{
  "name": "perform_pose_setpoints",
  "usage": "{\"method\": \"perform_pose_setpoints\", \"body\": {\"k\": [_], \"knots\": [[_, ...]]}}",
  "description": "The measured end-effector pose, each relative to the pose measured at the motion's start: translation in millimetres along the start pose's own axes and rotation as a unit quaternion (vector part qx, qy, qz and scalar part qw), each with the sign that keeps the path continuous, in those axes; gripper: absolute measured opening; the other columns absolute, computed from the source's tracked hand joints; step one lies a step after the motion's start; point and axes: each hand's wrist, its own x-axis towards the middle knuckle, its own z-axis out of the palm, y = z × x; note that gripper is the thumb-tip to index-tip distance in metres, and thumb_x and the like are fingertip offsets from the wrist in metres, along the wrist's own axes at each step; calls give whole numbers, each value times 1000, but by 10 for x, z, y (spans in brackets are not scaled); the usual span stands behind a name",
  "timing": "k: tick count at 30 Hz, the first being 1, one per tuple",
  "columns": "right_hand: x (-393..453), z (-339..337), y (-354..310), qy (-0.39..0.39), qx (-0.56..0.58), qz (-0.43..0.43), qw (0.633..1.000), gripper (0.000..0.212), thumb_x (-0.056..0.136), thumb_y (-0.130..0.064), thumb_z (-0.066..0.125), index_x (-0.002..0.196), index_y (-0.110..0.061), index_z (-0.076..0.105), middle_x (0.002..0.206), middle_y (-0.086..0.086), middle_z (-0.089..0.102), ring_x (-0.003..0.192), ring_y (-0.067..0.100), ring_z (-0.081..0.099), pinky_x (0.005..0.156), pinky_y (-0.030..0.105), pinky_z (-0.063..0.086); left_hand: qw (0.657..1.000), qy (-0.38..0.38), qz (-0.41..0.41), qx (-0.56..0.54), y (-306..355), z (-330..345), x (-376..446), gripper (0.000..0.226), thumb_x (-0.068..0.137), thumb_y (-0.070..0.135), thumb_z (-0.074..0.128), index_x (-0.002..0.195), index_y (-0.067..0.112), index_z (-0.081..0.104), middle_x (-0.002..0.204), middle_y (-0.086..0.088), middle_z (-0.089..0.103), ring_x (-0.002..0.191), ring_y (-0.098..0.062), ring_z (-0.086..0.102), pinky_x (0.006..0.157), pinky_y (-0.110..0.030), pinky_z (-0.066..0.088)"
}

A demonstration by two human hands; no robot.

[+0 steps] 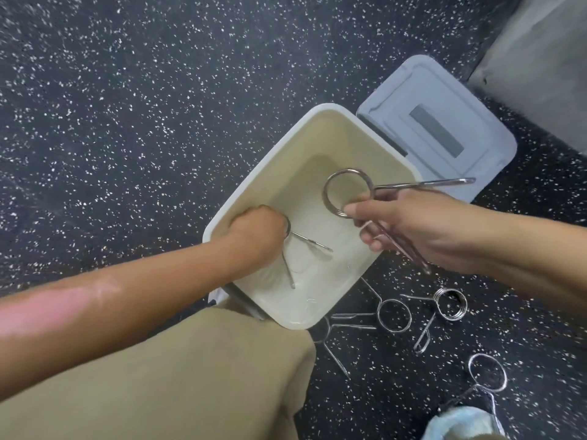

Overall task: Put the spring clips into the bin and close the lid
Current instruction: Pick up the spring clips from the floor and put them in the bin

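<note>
left hand (254,230) down inside bin (254,182), clenched on a spring clip (293,258) | right hand (409,227) over bin grasping another clip (347,192) | lid (444,128) open behind | four clips (394,314) loose on floor (127,106)

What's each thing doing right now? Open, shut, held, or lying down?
Bin: open.
Lid: flipped back, open.
Left hand: inside bin, shut on a clip.
Right hand: holding second clip over bin.
Floor clips: lying loose beside bin.
</note>
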Motion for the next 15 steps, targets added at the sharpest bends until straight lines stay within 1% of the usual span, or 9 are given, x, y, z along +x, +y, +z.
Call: {"method": "perform_pose_setpoints", "body": {"k": [2,4,5,7,9,11,12,14,15], "knots": [[135,87,-44,6,-8,1,1000,21,95,-15,65,111,-2,65,82,3,58,53,11,54,49,20,47,1000,-2,11,23,0,-66,-19,22,87,3,45,81,19,59,73,1,52,68,-25,57,58,-31,45],[253,155,-68,32,-13,-4,999,23,94,-13,62,111,1,66,80,3,55,45,10,45,42,20,36,999,17,22,43,30,-157,-121,22,98,17,45,82,18,59,70,-1,49,71,-28,55,59,-33,45],[320,191,-78,44,-4,0,999,19,92,-12,61,107,-1,65,78,3,53,41,10,40,39,20,31,998,36,25,44,29,-198,-207,30,101,26,43,75,16,54,65,0,43,69,-28,51,58,-32,42],[440,253,-117,62,13,16,998,7,90,-12,58,96,-9,57,75,4,49,39,10,30,37,21,23,996,82,24,13,16,-276,-414,48,103,40,39,61,17,34,60,1,34,59,-24,43,54,-30,33],[579,292,-125,79,7,35,996,3,91,-16,54,92,-12,54,69,3,50,37,11,27,36,20,23,992,119,33,-24,-29,-351,-647,49,102,47,36,62,21,26,60,2,35,55,-23,38,51,-32,26],[716,326,-78,102,-20,49,993,11,92,-21,53,94,-12,59,64,3,54,35,11,31,36,19,27,989,134,50,-36,-98,-382,-817,47,101,52,33,64,23,26,63,1,40,61,-28,43,53,-33,29],[786,345,-41,114,-33,52,992,16,92,-24,53,96,-12,62,63,4,57,35,11,33,38,19,29,988,138,55,-44,-131,-397,-877,45,100,54,32,67,24,31,66,0,44,65,-30,45,55,-34,33],[913,376,50,135,-51,57,988,23,91,-27,54,100,-9,65,61,6,62,38,14,37,41,20,33,987,143,55,-56,-182,-423,-950,43,99,57,29,79,23,46,70,0,49,68,-31,49,59,-35,40],[972,388,96,144,-60,60,986,25,91,-28,53,100,-7,65,59,6,64,40,16,38,43,22,34,986,145,57,-57,-196,-430,-973,44,99,57,29,85,22,50,71,1,51,69,-32,52,60,-35,42]]}}
